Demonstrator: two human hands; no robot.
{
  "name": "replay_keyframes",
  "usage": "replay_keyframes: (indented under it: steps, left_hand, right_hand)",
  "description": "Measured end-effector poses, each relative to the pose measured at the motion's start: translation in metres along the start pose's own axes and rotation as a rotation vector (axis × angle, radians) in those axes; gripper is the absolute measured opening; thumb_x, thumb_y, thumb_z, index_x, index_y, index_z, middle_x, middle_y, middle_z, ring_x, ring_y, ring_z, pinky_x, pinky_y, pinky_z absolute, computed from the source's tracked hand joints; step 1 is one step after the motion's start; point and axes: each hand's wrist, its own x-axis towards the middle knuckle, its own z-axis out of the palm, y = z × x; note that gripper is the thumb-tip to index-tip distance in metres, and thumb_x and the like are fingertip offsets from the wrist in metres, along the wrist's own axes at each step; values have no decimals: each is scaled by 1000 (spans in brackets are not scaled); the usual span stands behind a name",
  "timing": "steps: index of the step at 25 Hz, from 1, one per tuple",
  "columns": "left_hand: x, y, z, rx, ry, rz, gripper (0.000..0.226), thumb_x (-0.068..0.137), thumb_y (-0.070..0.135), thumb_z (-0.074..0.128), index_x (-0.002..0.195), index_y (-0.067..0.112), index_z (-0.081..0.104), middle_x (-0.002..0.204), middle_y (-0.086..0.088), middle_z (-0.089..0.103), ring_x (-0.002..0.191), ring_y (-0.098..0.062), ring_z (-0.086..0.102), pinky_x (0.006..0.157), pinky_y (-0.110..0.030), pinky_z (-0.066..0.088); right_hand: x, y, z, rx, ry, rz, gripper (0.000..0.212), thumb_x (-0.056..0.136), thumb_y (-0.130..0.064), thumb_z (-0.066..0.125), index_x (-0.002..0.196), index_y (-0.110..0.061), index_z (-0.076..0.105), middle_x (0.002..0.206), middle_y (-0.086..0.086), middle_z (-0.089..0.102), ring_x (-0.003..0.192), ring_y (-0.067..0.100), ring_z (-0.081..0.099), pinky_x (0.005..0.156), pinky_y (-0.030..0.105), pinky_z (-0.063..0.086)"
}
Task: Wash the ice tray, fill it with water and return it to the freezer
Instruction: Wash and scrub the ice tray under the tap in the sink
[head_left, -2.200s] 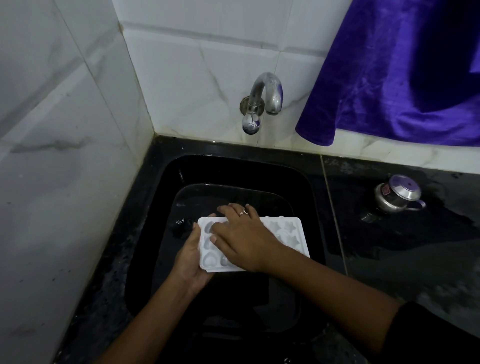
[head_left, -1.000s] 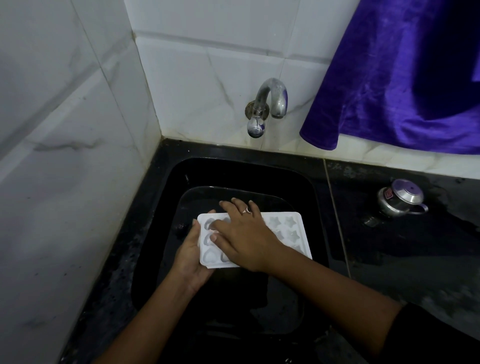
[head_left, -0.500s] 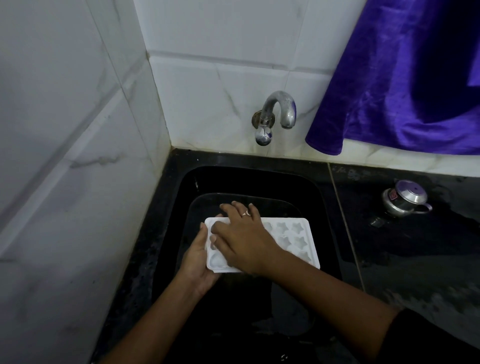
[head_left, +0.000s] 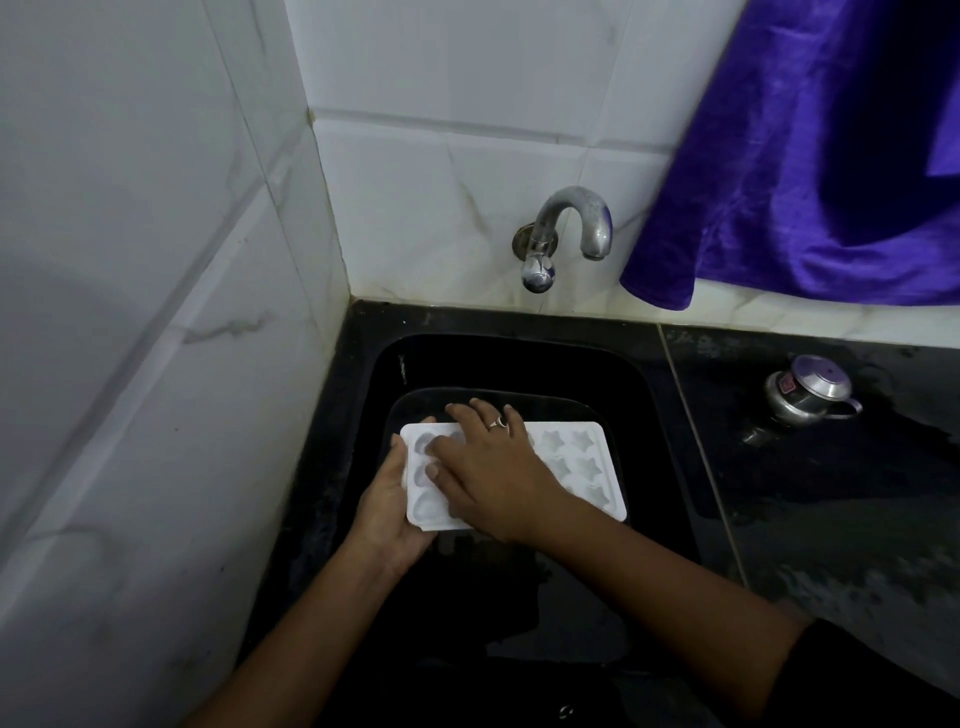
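Left hand (head_left: 387, 514) grips the white plastic ice tray (head_left: 587, 467) below the steel tap (head_left: 571, 218); right hand (head_left: 498, 467) presses it flat-fingered; likely mid-wash; filling, freezing remain.

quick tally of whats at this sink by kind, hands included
white plastic ice tray: 1
curved metal tap: 1
purple cloth: 1
small steel lidded pot: 1
black sink: 1
hands: 2, left hand, right hand
total: 7

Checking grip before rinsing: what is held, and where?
The left hand grips the ice tray by its left short edge; the right hand rests on top.
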Motion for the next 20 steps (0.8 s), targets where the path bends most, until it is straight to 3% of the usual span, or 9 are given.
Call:
replay_keyframes:
  steps: [3,6,11,16,20]
  left_hand:
    - [0,-2,-3,12,1,10,61,94,55,48,124,9,75,133,-24,68,105,-36,75,98,-61,51]
    - [0,6,-6,-19,-14,-11,60,103,56,41,130,7,65,119,-24,74,95,-36,78,83,-57,59]
    - [2,9,-3,-22,-76,14,64,91,52,49,132,5,63,119,-25,74,96,-35,78,84,-56,60]
    - [10,12,-1,-66,-77,-19,63,90,54,51,118,2,74,117,-27,74,92,-38,78,75,-59,61]
    - [12,0,0,-7,-10,-22,61,104,54,42,133,6,63,118,-25,74,93,-37,78,67,-54,64]
  right_hand:
    - [10,-11,-3,1,23,29,69,98,-55,12,127,-23,65,159,16,41,149,38,32,121,64,18]
    - [15,-19,1,7,8,-25,65,99,-55,15,120,-21,67,158,16,41,149,38,32,122,65,18]
    - [24,-11,-5,0,16,11,64,100,-55,13,131,-26,62,159,12,40,149,36,31,123,62,14]
    - [20,-7,-2,-23,17,-16,57,103,-54,19,129,-27,62,159,15,40,149,38,32,122,66,18]
    - [23,-4,-4,-22,8,-41,64,101,-53,16,123,-20,66,158,16,41,149,38,33,121,65,19]
